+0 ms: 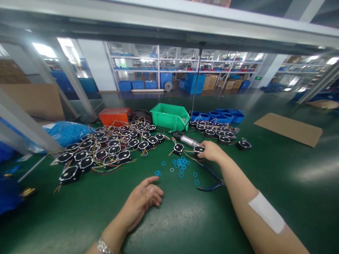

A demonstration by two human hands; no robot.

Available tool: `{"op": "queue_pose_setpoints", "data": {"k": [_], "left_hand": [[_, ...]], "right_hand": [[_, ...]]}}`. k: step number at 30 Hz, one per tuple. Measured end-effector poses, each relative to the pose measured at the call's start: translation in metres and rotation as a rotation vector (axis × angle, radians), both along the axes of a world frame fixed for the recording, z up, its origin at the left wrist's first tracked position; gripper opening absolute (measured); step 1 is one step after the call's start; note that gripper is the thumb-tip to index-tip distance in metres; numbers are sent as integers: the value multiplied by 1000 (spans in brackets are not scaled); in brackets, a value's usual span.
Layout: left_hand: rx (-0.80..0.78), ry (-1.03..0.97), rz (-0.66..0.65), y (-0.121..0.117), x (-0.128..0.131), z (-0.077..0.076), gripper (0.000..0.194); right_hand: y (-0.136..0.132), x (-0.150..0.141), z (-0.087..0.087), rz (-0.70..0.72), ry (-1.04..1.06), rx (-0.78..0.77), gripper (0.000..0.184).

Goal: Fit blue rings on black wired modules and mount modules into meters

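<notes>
My right hand (214, 152) reaches across the green bench with its fingers closed on the right side of a small black square motor (198, 149). A similar motor (178, 149) with loose wires sits just left of it. Behind my right fingers lies a silver and black electric screwdriver (188, 140). My left hand (145, 197) hovers over the near part of the bench, fingers loosely curled and apart, holding nothing. Thin blue rings (181, 163) are scattered beyond it, with one pale ring (172, 169) among them. Pliers (212, 186) with dark blue handles lie partly hidden under my right forearm.
A large heap of wired motors (113, 144) covers the left side. Behind are an orange box (115, 116), a green bin (169, 118) and blue holders (222, 116). More motors (214, 129) lie back right, near a cardboard sheet (290, 128). A cord (196, 81) hangs from above.
</notes>
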State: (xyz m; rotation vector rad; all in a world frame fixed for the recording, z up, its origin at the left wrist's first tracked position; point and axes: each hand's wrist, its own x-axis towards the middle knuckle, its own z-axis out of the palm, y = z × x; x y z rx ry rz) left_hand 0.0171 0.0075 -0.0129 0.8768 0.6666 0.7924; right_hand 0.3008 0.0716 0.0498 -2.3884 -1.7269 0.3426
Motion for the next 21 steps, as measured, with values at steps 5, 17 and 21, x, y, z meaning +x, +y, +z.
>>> {"op": "queue_pose_setpoints", "data": {"k": [5,17,21], "left_hand": [[0,23,-10,0,0,-4,45],[8,29,10,0,1,-8,45],[13,23,-17,1,1,-8,40]], "right_hand": [[9,-18,-30,-22,20,76,49],[8,81,5,-405,30,304,45],[3,141,-15,-584,-122,203,69]]}}
